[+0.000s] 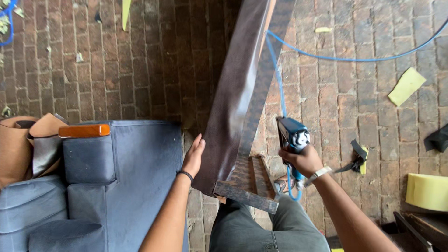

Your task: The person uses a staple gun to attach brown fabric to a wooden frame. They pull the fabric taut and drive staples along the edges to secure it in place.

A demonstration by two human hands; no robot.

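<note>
A long wooden frame piece (247, 193) covered with dark brown leather (235, 88) stands tilted in front of me, its lower end resting on my knee. My left hand (193, 156) lies flat against the leather's left face, fingers together, wearing a dark wristband. My right hand (303, 158) grips a blue pneumatic staple gun (291, 135), held against the frame's right side. A blue air hose (336, 58) runs from the gun across the brick floor.
A grey-blue upholstered sofa (116, 177) with an orange wooden armrest (84, 130) stands at left, with tan leather pieces (18, 144) beside it. Yellow foam scraps (406, 86) and a foam block (427, 191) lie at right on the brick paving (116, 70).
</note>
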